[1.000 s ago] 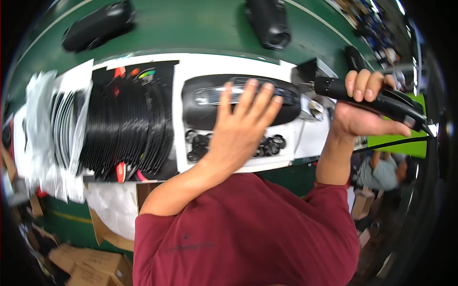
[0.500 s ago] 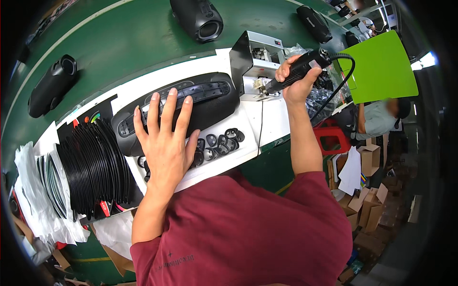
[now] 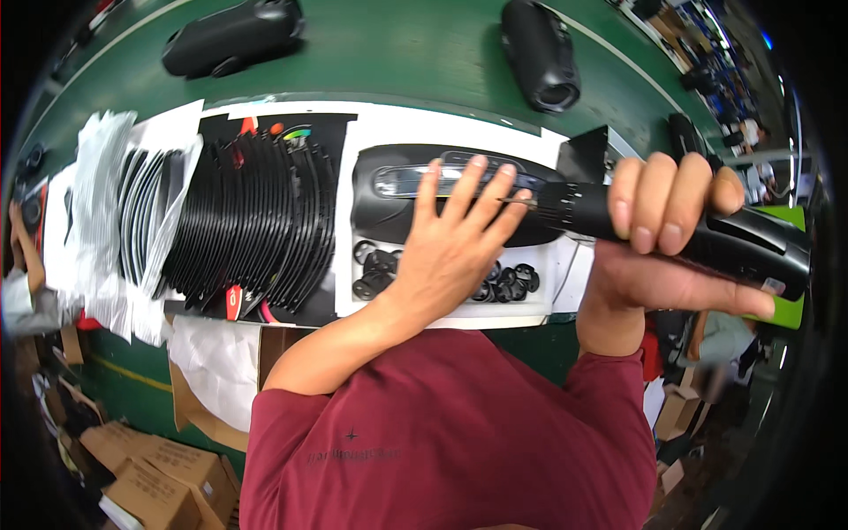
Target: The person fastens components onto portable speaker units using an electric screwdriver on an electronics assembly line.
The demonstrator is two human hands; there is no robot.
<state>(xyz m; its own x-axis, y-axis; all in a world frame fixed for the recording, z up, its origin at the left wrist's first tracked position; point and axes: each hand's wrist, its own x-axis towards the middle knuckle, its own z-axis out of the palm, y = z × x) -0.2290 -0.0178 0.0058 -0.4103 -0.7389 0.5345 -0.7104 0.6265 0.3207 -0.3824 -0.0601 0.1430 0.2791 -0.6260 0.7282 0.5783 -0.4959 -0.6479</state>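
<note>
A black cylindrical speaker (image 3: 375, 216) lies lengthwise on the white worktop, its long recessed strip facing up. My left hand (image 3: 446, 256) rests flat on it, fingers spread across the strip. In my right hand (image 3: 662, 212) is a black electric screwdriver (image 3: 746, 243), fingers wrapped round its body. The driver lies almost level, its thin bit pointing left at the speaker's strip, close by my left fingertips. Whether the bit touches a screw is too small to tell. Small black ring-shaped parts (image 3: 508, 283) lie in front of the speaker, partly hidden by my left forearm.
Left of the speaker stands a row of black curved panels (image 3: 256, 221), then panels in white wrapping (image 3: 102, 212). Beyond the worktop are more speakers (image 3: 234, 40). A dark-sided machine (image 3: 585, 157) stands at the right end. Cardboard boxes (image 3: 168, 473) sit low at left.
My right hand has brought the screwdriver from the machine at the right over to the speaker. My left hand stays spread on the speaker. The view has turned rightward.
</note>
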